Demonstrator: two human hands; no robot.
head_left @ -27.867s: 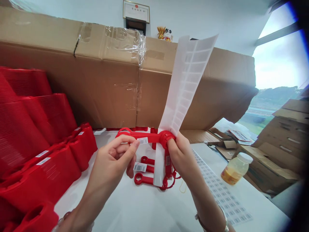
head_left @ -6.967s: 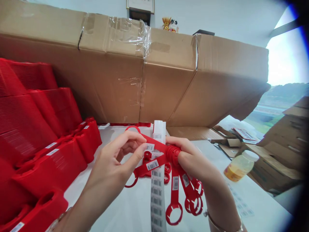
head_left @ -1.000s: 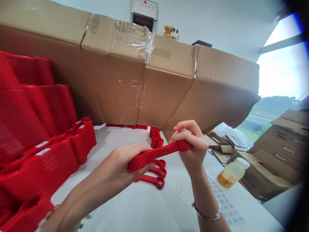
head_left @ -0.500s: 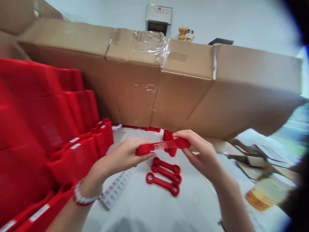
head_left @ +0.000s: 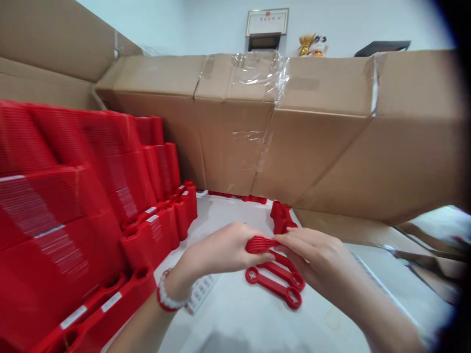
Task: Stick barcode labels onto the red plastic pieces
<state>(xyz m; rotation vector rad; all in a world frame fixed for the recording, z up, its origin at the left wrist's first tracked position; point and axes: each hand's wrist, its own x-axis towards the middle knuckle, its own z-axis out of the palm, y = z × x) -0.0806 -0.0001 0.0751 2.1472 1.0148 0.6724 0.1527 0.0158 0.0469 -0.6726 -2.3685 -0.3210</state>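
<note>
Between my hands is a small stack of thin, red, wrench-shaped plastic pieces, held just above the table. My left hand, with a beaded bracelet at its wrist, pinches the stack's left end between thumb and fingers. Wrapped over its right end, my right hand hides most of that side. Below lie several loose red wrench-shaped pieces, partly covered by my hands. Just behind my right fingers stands another red stack. A sheet of printed labels lies under my left forearm, mostly hidden.
Tall rows of bundled red pieces with white labels fill the left side. A large cardboard box wall runs across the back of the white table. Cardboard flaps lie at the right, and more red pieces lie along the far edge.
My hands have come closer together and lower, and the held stack has turned so that less of its length shows. The view has swung left; the jar at the right is out of sight.
</note>
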